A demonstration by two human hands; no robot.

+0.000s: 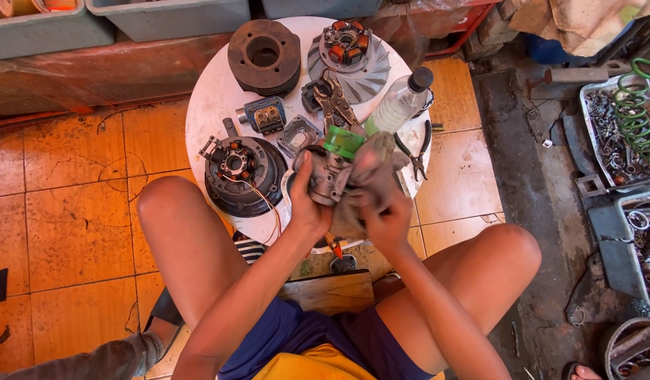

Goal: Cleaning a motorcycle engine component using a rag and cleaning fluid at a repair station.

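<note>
Carburetor (330, 174), small grey cast-metal body w/ green cap (343, 141) on top, is held up over the near edge of the round white table (205, 98), between the person's knees. Left hand (307, 204) is wrapped round the body from the left, thumb up along its side, fingers closed behind it. Right hand (383, 214) is closed on a grey-brown rag (373, 172) pressed against the carb's right side, so rag sits between palm and metal.

Handling, my read: dense for its size, rigid, no give. Prob oily, so slippery bare-handed; rag side likely has the better purchase. Best hold = main cast body, as now. Cap looks plastic, and small fittings look easy to bend, so I wouldn't grip there. Can't see underside or what's sticking out behind the rag.

Around it on the table: stator in dark round housing (242, 174) w/ wires, just left of left hand; finned cylinder (264, 56) at far side; finned pulley disc (351, 60) beside it; clear plastic bottle (401, 102) lying tilted, just past the cap; pliers (416, 151) at right edge; small gasket plates mid-table. Screwdriver (337, 253) on floor below the hands. Parts trays well off to the right.
</note>
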